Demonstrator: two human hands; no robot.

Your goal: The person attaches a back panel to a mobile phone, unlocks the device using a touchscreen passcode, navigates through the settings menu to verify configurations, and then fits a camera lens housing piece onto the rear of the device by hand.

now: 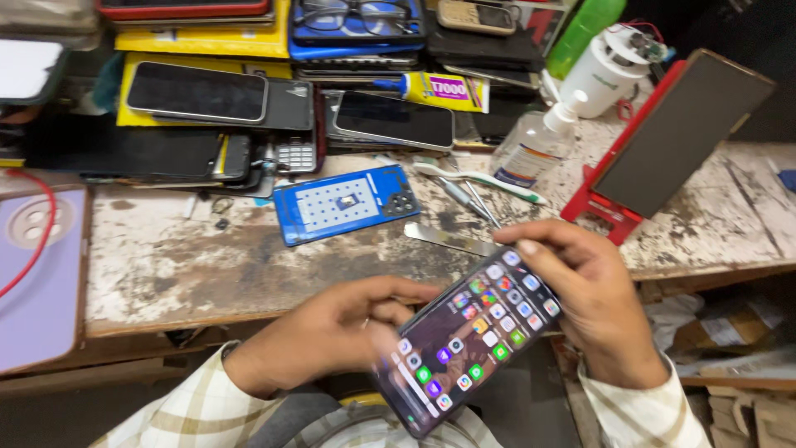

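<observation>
Smartphone [468, 340], screen lit, hung off the surface [207, 265] edge between the left hand [332, 332], curled under its side, and right hand [580, 290], pinching its top; such light grips risked a drop.

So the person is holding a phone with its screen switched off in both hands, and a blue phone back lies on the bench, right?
Not quite. In the head view the phone has its screen lit, showing rows of coloured app icons. The rest holds: the left hand and right hand both hold it, and the blue phone back lies on the bench.
</observation>
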